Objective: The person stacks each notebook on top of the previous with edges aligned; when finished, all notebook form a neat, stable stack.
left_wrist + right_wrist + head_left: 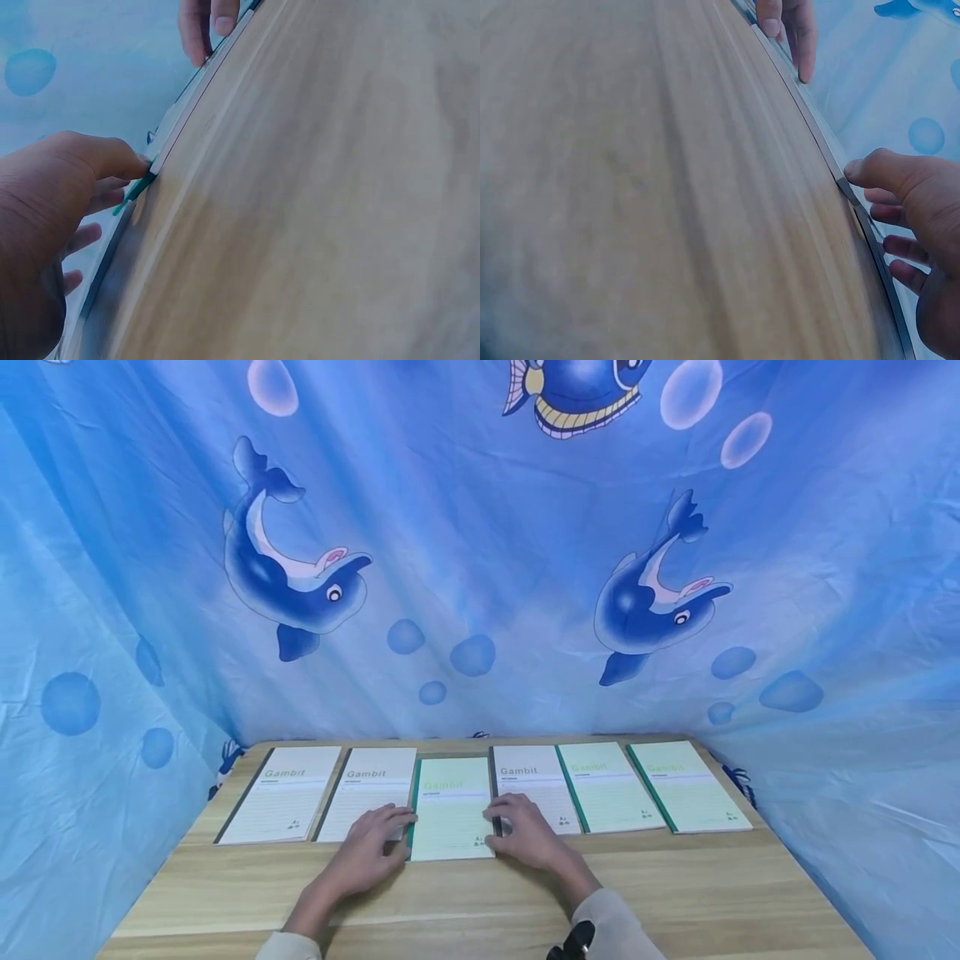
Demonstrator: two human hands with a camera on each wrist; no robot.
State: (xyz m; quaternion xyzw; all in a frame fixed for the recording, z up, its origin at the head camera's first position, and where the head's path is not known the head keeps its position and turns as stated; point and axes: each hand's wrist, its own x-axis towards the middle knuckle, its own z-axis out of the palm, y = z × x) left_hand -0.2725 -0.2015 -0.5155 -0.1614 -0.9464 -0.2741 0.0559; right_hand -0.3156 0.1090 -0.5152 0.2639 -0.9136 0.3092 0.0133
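A pale green notebook (452, 814) with a green spine lies flat in the middle of a row of notebooks. My left hand (369, 847) rests at its left side, the thumb touching the green spine near the front corner in the left wrist view. At the right edge, my right hand (525, 831) has its thumb and fingertips against or beside the notebook, partly over the neighbouring white notebook (534, 777). The fingers of both hands are bent loosely. To the left of the middle notebook lies another white notebook (367, 789) with a dark spine, partly behind my left hand.
A further white notebook (281, 797) lies at the far left. Two more green notebooks, one inner (611, 789) and one outer (688, 789), lie at the right. All lie along the back of the wooden table (450, 906). A blue dolphin-printed curtain (480, 568) hangs behind.
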